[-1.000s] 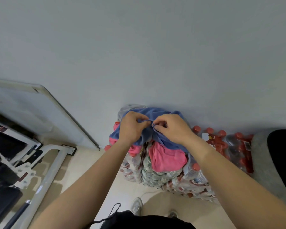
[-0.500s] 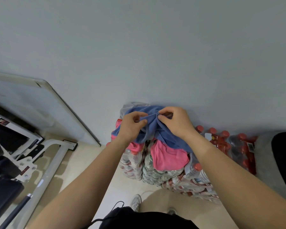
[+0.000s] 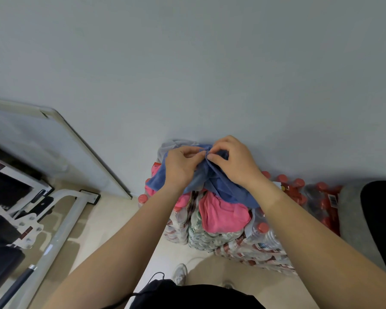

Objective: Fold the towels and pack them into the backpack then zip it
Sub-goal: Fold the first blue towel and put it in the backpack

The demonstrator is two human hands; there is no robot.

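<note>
The blue towel (image 3: 223, 188) lies straight ahead of the person, bunched on top of a stack of shrink-wrapped water-bottle packs (image 3: 210, 237) that serves as a worktop against the far wall (image 3: 210, 74). It has no neat shape. As far as a long axis can be made out, it runs left to right, with one loose end trailing down on the left under the left wrist and a bigger drape falling near and right under the right forearm.

Both hands meet at its far upper edge, so neither is really nearer. The left hand (image 3: 181, 166) pinches the hem between thumb and forefinger, with the other fingers curled in. The right hand (image 3: 234, 163) is curled over the cloth just beside it and nips a fold with thumb and fingertips. The two pinches almost touch, so the edge between them is gathered rather than stretched.

To my eye that is what the next move depends on. The hands would have to slide apart along the hem, left and right, to open the towel out before any fold.

A pink towel (image 3: 221, 215) lies crumpled underneath, spilling toward the near side. A pale grey cloth (image 3: 172, 144) peeks out behind the left hand by the wall. More red-capped bottles (image 3: 299, 188) sit off to the right. I cannot pick out the backpack from here.
</note>
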